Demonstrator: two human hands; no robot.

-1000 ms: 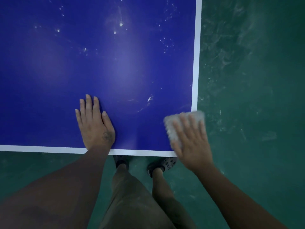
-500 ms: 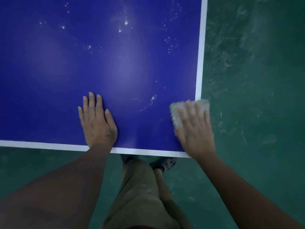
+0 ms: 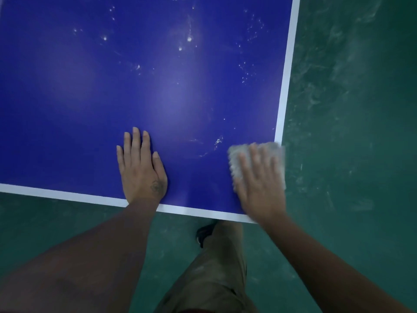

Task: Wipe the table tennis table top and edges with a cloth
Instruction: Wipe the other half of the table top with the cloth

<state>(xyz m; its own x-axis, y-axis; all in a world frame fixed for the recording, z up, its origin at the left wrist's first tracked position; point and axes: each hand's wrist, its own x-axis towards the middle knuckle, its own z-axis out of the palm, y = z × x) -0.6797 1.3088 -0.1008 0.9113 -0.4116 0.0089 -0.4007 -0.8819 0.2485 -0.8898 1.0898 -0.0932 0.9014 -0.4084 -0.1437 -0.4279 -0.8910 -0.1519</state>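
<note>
Near right corner of the blue table [image 3: 158, 86]. Left hand [image 3: 141, 168] lies flat on the top, fingers straight and close together, holding nothing, heel at the near white border [image 3: 67, 195]; likely a brace for the lean over the surface. Right hand [image 3: 259, 188] presses the pale cloth [image 3: 235, 161] down with fingers spread and straight, not curled round it; a flat palm spreads pressure across the whole pad. Cloth sits on the corner, its right side over the white side line [image 3: 285, 91] and reaching the edge. Hand and cloth are blurred, so mid-stroke by my reading. White specks [image 3: 217, 141] and smears just left of the cloth, more farther up the top; much left to wipe. Green floor [image 3: 349, 132] below, one dark shoe [image 3: 204, 233] under the near edge
</note>
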